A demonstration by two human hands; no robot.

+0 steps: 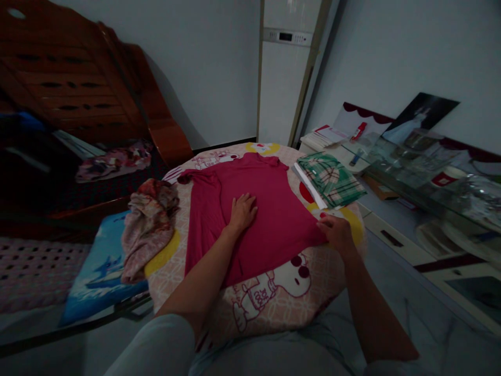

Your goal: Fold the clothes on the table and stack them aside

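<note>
- Shirt (270,193), dark pink, lay spread on the round table's patterned cover (336,277), roughly mid-table; a lengthwise fold ran down its L side, short sleeves at the far end, hem toward the person.
- L hand (243,211): palm down on the shirt's middle, fingers slightly spread, nothing gripped.
- R hand (335,230): thumb + fingertips pinched the shirt's near R corner, by the table's R side.
- Cover had a cartoon print, partly showing btwn shirt and near edge, plus yellow patches.
- Green checked cloth (332,177), folded, lay at the table's far R w/ a white layer under it, near the shirt.
- Crumpled flowery cloth (151,230) sat at the table's L edge, partly hanging over, above a blue pic mat (104,266).
- Wooden bench (74,83) stood far L, w/ another flowery cloth (117,161) on its seat.
- Tall white AC unit (285,83) stood beyond the table, near the corner.
- R side: low cabinet (376,224) w/ glass shelf (415,183) above; photo (420,115) leaned by the wall, small red item (359,131) near it, too small to ID.
</note>
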